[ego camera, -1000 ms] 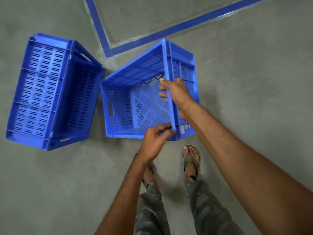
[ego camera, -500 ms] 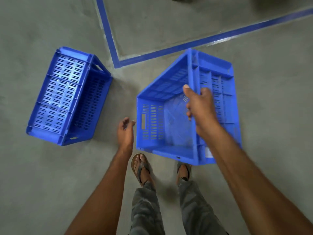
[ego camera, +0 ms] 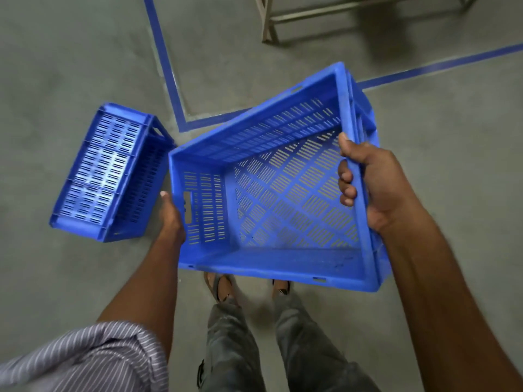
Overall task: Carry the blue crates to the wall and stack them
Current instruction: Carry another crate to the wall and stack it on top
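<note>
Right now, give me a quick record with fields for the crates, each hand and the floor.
floor: grey concrete with a blue tape line
held crate: blue slotted plastic, open side up, raised above the sandals
right hand: grips the crate's right rim, fingers curled inside
left hand: against the outside of the left end wall by the handle slot, fingers hidden
second crate: on its side on the floor, left of the held one, untouched
background: metal frame legs at top
</note>
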Motion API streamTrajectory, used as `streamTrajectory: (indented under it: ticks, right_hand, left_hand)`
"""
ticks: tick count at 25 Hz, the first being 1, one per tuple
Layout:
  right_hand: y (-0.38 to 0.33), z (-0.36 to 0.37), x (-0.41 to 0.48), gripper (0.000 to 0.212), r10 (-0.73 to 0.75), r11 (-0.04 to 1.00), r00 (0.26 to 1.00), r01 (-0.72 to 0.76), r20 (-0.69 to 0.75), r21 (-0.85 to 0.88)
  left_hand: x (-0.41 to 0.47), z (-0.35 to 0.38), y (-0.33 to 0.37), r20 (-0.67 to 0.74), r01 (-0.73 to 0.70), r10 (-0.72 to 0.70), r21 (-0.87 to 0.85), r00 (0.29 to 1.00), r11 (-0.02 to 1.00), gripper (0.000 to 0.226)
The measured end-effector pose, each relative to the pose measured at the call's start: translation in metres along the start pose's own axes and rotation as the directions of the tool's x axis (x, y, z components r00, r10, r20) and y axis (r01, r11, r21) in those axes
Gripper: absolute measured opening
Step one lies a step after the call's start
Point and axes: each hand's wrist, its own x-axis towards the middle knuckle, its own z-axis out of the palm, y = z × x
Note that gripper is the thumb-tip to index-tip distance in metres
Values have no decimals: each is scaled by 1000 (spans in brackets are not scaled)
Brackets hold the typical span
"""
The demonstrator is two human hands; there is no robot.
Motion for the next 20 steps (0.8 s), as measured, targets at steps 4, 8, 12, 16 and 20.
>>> streamTrajectory:
  ticks: [4, 8, 12, 16, 20]
  right_hand:
    - [-17, 29, -31, 32, -100, 993, 995, 99, -14, -70]
    - [-40, 22, -36, 27, -183, 971, 983, 182, 12, -155]
    - [-54, -12, -14, 29, -259, 890, 966, 243, 9, -387]
    - [-48, -33, 16, 42, -234, 813, 970, 162, -59, -559]
    - [-37, -33, 37, 50, -155, 816, 978, 47, -139, -576]
  left_hand:
    - [3, -13, 10, 85, 25, -30, 56, 996, 998, 55]
    - [-2, -39, 10, 356, 101, -106, 35, 928, 994, 62]
    - [-24, -67, 30, 505, 183, -127, -61, 854, 981, 71]
    - [-50, -74, 56, 478, 144, -101, -53, 873, 988, 71]
    - [-72, -87, 79, 391, 124, -146, 82, 909, 989, 69]
